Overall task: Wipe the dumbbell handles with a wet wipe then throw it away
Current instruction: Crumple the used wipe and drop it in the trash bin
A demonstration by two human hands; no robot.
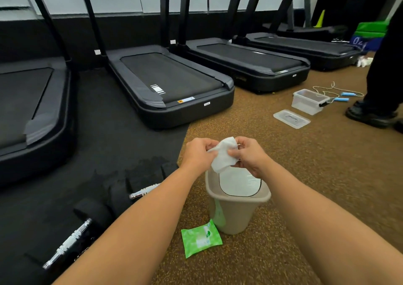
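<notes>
Dumbbell handles (pixel 67 243) lie on the black mat at lower left, chrome grips exposed, apart from both hands. Left hand (pixel 197 154) and right hand (pixel 250 154) each pinch the white wet wipe (pixel 224 156) between closed fingers, holding it directly above the open beige bin (pixel 237 210). A green wipe pack (pixel 200 238) rests on the floor just beside the bin base. Whether the handles are already wiped cannot be confirmed; the wipe's position over the bin suggests the wiping step is complete and disposal is pending. Remaining action, as judged: release the wipe into the bin.
</notes>
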